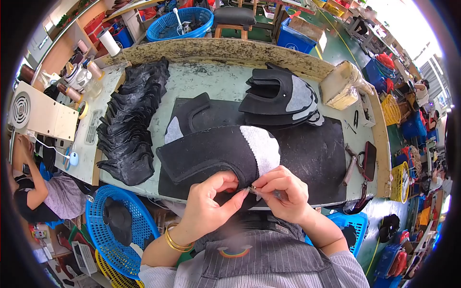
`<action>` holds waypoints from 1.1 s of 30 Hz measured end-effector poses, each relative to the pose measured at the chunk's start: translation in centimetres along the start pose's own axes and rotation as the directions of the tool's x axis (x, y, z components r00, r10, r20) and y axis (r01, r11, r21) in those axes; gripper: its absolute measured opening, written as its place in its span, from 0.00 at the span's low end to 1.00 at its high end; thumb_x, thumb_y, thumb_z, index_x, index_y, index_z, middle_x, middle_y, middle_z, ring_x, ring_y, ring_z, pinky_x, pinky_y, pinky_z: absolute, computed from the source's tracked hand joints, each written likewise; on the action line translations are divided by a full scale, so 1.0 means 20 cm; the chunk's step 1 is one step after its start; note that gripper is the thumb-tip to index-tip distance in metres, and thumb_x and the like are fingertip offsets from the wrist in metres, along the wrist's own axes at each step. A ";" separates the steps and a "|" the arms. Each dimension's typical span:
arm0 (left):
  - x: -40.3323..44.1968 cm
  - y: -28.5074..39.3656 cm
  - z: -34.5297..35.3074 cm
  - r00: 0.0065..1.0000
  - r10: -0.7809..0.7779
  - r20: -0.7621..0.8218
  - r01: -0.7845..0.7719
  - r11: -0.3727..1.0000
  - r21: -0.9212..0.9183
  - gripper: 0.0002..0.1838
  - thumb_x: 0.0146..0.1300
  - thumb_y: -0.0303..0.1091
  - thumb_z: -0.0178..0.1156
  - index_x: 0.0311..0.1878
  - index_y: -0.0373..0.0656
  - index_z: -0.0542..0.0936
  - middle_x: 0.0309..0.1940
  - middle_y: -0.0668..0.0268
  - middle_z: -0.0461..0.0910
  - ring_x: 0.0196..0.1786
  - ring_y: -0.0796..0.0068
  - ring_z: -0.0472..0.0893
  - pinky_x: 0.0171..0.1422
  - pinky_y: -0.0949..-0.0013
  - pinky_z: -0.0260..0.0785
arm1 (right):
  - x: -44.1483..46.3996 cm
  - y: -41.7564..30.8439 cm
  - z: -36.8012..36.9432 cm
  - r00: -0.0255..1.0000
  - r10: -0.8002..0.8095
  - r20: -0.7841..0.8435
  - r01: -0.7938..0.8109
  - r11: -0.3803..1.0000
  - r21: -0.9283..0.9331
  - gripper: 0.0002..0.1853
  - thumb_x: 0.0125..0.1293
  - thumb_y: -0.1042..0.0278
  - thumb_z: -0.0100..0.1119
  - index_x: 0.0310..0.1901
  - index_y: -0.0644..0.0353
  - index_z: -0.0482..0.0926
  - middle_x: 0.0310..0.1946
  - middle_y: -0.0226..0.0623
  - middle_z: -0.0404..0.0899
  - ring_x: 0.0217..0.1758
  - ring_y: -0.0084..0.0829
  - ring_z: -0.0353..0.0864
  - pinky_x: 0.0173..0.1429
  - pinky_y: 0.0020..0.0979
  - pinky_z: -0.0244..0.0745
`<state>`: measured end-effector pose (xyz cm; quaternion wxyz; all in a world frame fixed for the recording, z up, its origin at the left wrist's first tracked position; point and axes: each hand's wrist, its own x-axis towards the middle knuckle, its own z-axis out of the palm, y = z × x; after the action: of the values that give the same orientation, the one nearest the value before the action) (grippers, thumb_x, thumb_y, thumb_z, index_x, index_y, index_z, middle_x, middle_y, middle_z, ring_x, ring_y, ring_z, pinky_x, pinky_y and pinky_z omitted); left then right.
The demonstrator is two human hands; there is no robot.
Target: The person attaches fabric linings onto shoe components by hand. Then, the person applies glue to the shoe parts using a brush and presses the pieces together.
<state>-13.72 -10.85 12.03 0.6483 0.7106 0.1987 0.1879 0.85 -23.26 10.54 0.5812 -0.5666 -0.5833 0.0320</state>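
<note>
Workbench (pixel 206 77), black piece (pixel 206 150) (fingers (pixel 278 183) at edge)

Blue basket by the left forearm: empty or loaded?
Loaded, at least partly: dark pieces lie inside the blue basket.

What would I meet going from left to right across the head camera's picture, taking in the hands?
White machine with a round vent, row of overlapping black pieces, left hand, right hand, dark red-edged case, yellow basket.
</note>
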 end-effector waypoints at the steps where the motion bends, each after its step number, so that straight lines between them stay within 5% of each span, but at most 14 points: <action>1: 0.00 0.00 0.00 1.000 -0.010 -0.006 0.010 1.000 0.009 0.14 0.55 0.25 0.67 0.42 0.31 0.77 0.35 0.57 0.84 0.40 0.75 0.84 0.46 0.74 0.74 | 0.00 0.00 0.00 1.000 -0.004 0.000 0.004 1.000 -0.019 0.15 0.44 0.89 0.65 0.32 0.62 0.75 0.34 0.39 0.81 0.32 0.32 0.79 0.33 0.27 0.75; 5: 0.00 0.01 0.02 1.000 -0.022 -0.016 0.023 1.000 0.021 0.11 0.57 0.18 0.63 0.43 0.31 0.75 0.35 0.63 0.81 0.40 0.83 0.79 0.44 0.81 0.70 | 0.01 0.00 0.02 0.998 -0.061 -0.004 0.060 0.992 -0.115 0.14 0.44 0.87 0.66 0.32 0.63 0.75 0.34 0.39 0.81 0.31 0.33 0.79 0.33 0.27 0.75; 11: 0.01 -0.03 0.03 0.997 -0.026 -0.077 0.027 1.000 0.009 0.11 0.56 0.22 0.64 0.41 0.31 0.76 0.33 0.57 0.84 0.39 0.75 0.84 0.42 0.76 0.74 | -0.01 0.01 0.04 0.988 -0.152 0.033 0.156 0.957 -0.246 0.16 0.42 0.89 0.65 0.34 0.63 0.75 0.34 0.39 0.81 0.32 0.34 0.80 0.35 0.28 0.76; 17: 0.00 -0.08 0.09 0.979 0.064 -0.192 -0.053 0.997 0.064 0.11 0.56 0.22 0.64 0.43 0.32 0.76 0.33 0.57 0.84 0.38 0.77 0.83 0.39 0.76 0.73 | -0.04 0.02 0.07 0.971 -0.217 0.101 0.238 0.913 -0.331 0.15 0.42 0.86 0.64 0.35 0.66 0.76 0.36 0.42 0.79 0.33 0.36 0.79 0.34 0.30 0.76; 20: 0.01 -0.11 0.07 0.989 -0.050 -0.141 0.042 0.998 -0.057 0.11 0.58 0.21 0.61 0.44 0.31 0.76 0.35 0.60 0.83 0.40 0.79 0.81 0.43 0.77 0.72 | -0.04 0.02 0.08 0.980 -0.192 0.060 0.201 0.919 -0.340 0.16 0.44 0.88 0.65 0.36 0.64 0.74 0.37 0.41 0.80 0.34 0.36 0.80 0.36 0.30 0.77; 23: 0.03 -0.03 0.02 0.982 -0.173 0.071 0.187 0.895 -0.404 0.11 0.62 0.20 0.56 0.47 0.31 0.73 0.39 0.65 0.78 0.43 0.82 0.76 0.49 0.79 0.68 | -0.04 0.05 0.05 0.987 -0.150 0.054 0.159 0.949 -0.271 0.15 0.46 0.88 0.65 0.35 0.64 0.74 0.36 0.42 0.80 0.34 0.36 0.80 0.37 0.30 0.77; 29: 0.06 -0.16 -0.04 0.981 -0.172 0.094 0.192 0.757 -0.625 0.10 0.62 0.23 0.59 0.46 0.33 0.74 0.37 0.70 0.77 0.41 0.88 0.73 0.47 0.82 0.65 | -0.08 0.03 0.01 0.992 -0.073 0.103 0.082 0.993 -0.088 0.14 0.47 0.89 0.64 0.34 0.63 0.73 0.38 0.44 0.81 0.35 0.37 0.81 0.38 0.30 0.77; 33: 0.14 -0.05 0.00 0.997 -0.048 -0.054 0.038 0.986 -0.163 0.07 0.63 0.23 0.60 0.42 0.36 0.73 0.34 0.72 0.77 0.38 0.88 0.74 0.44 0.80 0.67 | -0.10 0.02 -0.08 0.992 0.120 0.028 -0.123 0.976 0.178 0.12 0.51 0.89 0.62 0.34 0.63 0.72 0.39 0.45 0.81 0.37 0.33 0.81 0.39 0.29 0.77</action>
<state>-11.44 -9.28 11.02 0.7020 0.6453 0.2166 0.2096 1.65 -25.49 9.57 0.6216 -0.5464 -0.5472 0.1248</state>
